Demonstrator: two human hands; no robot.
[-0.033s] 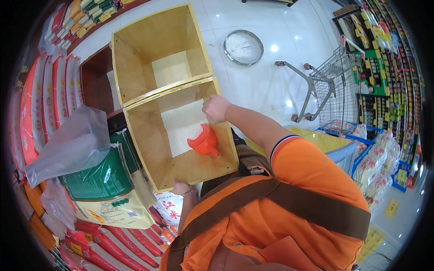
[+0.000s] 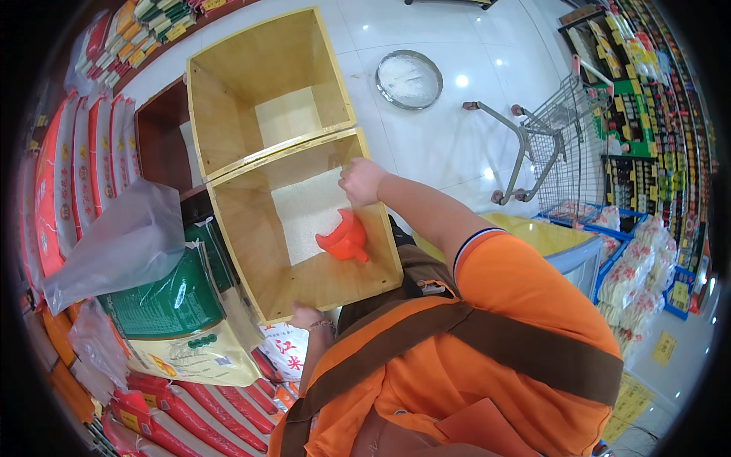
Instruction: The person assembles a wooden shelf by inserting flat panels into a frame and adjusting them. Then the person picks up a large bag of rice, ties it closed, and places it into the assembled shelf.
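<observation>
A deep, open-topped wooden bin [image 2: 245, 228] stands in front of me. White grain, perhaps rice [image 2: 304, 206], covers part of its bottom. An orange-red plastic scoop [image 2: 343, 239] rests on the grain near the right wall, its handle toward me. My right hand [image 2: 362, 182] is closed over the bin's right rim, fingers curled to the inner side. Down at the bin's near edge, my left hand [image 2: 306, 314] grips the rim, with most of its fingers hidden below. Neither hand touches the scoop.
A second wooden bin [image 2: 221, 107] adjoins the far side. Left are a clear plastic bag [image 2: 122, 236], a green-and-cream sack [image 2: 171, 305] and red-and-white sacks [image 2: 49, 198]. A round metal tray [image 2: 410, 79] with white powder and a shopping cart [image 2: 544, 145] stand on the tiled floor.
</observation>
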